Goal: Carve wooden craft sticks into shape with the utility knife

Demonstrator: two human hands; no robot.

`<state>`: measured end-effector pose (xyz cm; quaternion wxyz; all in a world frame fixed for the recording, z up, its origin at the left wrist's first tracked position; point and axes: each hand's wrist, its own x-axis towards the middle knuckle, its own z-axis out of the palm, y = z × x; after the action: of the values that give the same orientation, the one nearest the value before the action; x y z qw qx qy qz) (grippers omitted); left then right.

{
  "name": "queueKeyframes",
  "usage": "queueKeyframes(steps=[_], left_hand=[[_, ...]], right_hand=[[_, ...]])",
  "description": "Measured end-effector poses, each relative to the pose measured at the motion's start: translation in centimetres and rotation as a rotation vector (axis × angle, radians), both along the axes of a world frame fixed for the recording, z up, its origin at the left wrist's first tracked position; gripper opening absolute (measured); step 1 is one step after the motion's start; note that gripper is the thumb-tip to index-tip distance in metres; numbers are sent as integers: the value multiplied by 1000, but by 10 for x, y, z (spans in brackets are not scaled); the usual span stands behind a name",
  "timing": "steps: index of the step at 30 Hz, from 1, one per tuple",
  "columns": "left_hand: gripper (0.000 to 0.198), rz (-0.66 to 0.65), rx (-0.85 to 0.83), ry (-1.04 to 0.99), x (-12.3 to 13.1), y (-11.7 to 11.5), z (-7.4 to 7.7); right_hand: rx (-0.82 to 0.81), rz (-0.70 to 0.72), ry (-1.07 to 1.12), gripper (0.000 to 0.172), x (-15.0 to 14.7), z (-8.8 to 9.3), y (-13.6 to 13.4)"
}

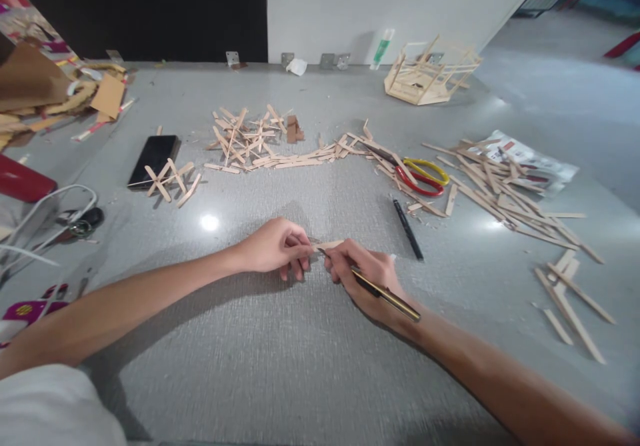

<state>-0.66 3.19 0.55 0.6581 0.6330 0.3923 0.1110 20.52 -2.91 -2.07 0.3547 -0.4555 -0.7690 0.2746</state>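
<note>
My left hand [277, 249], closed in a pinch, holds one end of a short wooden craft stick [331, 244] just above the table. My right hand [367, 273] is closed around a slim black-and-gold craft knife [387, 293], gripped like a pen with its back end pointing toward my wrist. The knife's dark tip meets the stick between the two hands; whether it cuts into the wood I cannot tell. To the right of my right hand lies a black pen-like tool [407, 229].
Scissors [420, 176] with red and yellow handles lie among craft sticks [295, 161]. More sticks [505, 186] spread over a packet at right. A stick frame model [433, 76] stands at the back. Small stick pieces [167, 181] lean over a phone [155, 153]; cables [80, 206] lie left.
</note>
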Motion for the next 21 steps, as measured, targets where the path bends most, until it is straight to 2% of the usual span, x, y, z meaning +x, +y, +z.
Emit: queueKeyframes(steps=[13,21], left_hand=[[22,32,25,40,2,-4,5],[23,46,49,30,2,-5,1]], right_hand=[[-34,37,-10,30,0,0,1],[-38,21,29,29,0,-4,2]])
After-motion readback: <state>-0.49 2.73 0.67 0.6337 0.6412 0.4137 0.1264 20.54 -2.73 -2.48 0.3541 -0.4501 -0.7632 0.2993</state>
